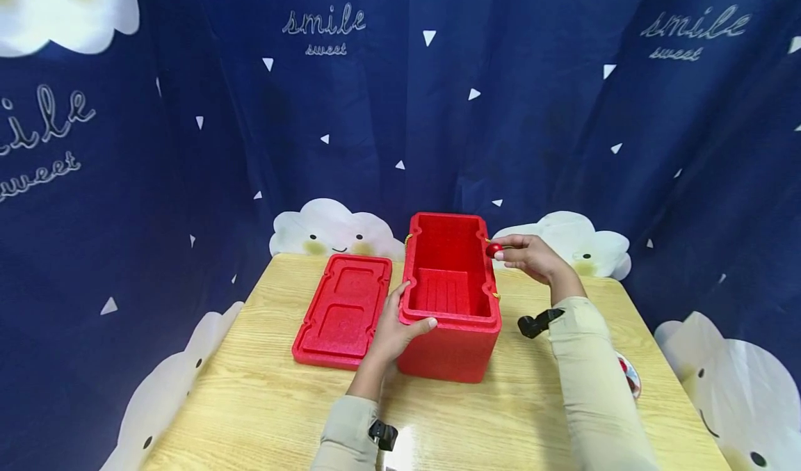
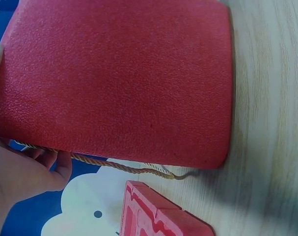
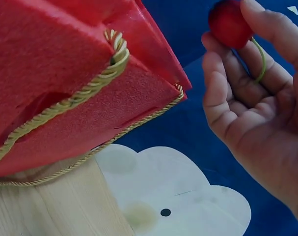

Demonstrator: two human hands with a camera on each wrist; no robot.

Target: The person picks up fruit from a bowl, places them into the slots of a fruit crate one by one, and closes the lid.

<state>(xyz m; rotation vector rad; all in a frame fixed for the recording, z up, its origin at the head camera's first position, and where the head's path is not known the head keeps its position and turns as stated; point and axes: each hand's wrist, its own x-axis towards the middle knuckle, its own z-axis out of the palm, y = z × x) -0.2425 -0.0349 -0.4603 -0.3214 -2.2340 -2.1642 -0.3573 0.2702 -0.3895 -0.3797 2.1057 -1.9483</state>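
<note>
A deep red foam box point(image 1: 447, 353) stands without its lid on the wooden table; its visible floor is bare and grooved. My left hand point(image 1: 395, 328) grips the near left corner of its rim, thumb along the front face and fingers down the side, by a gold cord point(image 2: 114, 164). Over the box's right rim, my right hand point(image 1: 530, 257) pinches a red cherry point(image 3: 230, 23) between thumb and fingers. A thin green stem hangs from the cherry toward the palm, as the right wrist view shows.
The red lid point(image 1: 343, 307) lies flat left of the box. A small plate point(image 1: 635, 380) with red things on it is partly hidden behind the right forearm. Gold cord point(image 3: 65, 103) hangs along the box's side. A dark blue curtain point(image 1: 375, 95) surrounds the table point(image 1: 250, 401).
</note>
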